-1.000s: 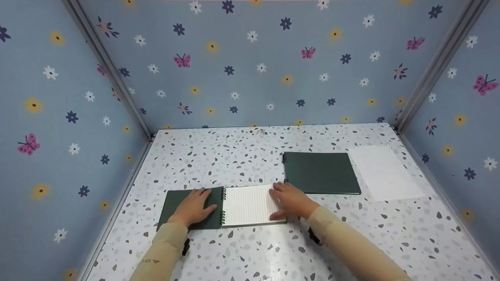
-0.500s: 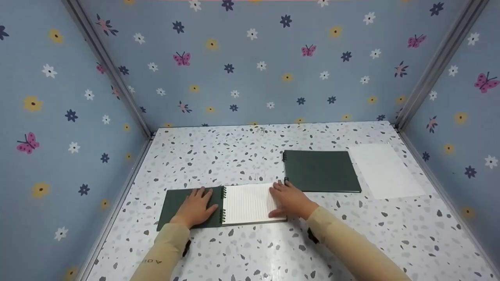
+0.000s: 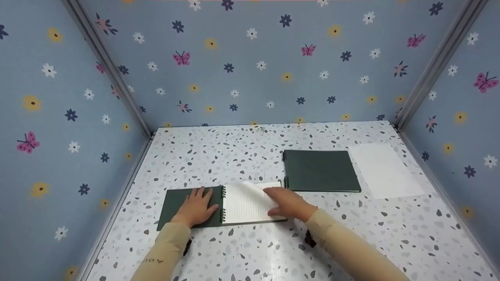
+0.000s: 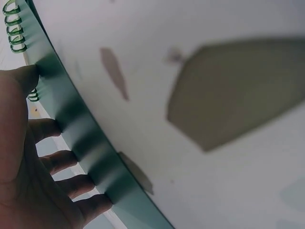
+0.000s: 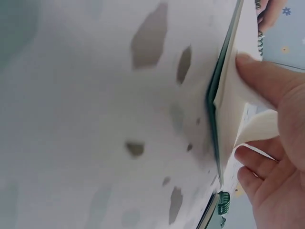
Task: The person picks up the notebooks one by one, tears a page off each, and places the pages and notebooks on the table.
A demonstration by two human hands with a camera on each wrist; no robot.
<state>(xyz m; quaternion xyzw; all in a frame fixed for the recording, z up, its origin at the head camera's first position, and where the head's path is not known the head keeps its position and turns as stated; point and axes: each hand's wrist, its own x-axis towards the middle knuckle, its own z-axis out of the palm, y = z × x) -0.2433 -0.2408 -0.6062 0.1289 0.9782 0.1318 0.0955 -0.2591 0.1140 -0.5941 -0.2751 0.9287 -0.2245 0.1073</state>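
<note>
A spiral notebook lies open, its dark green cover [image 3: 168,205] folded out to the left and its lined page [image 3: 242,208] facing up on the right. My left hand [image 3: 195,208] rests on the cover with fingers spread, and the left wrist view has its fingertips [image 4: 85,183] touching the green surface. At the page's right edge, my right hand [image 3: 291,203] holds a sheet between thumb and fingers. That sheet's far corner [image 3: 256,191] is lifted and bends leftward. In the right wrist view the curled sheet [image 5: 259,129] passes between the thumb [image 5: 259,74] and the fingers.
Behind the right hand lies a closed dark green spiral notebook [image 3: 322,171]. A blank white sheet of paper [image 3: 386,171] is to its right. The speckled white tabletop [image 3: 218,156] meets patterned blue walls [image 3: 250,86] at the back and both sides.
My right hand's fingers have drawn in from lying on the page, and the sheet's far right corner has come up and curled. The left hand stays on the cover.
</note>
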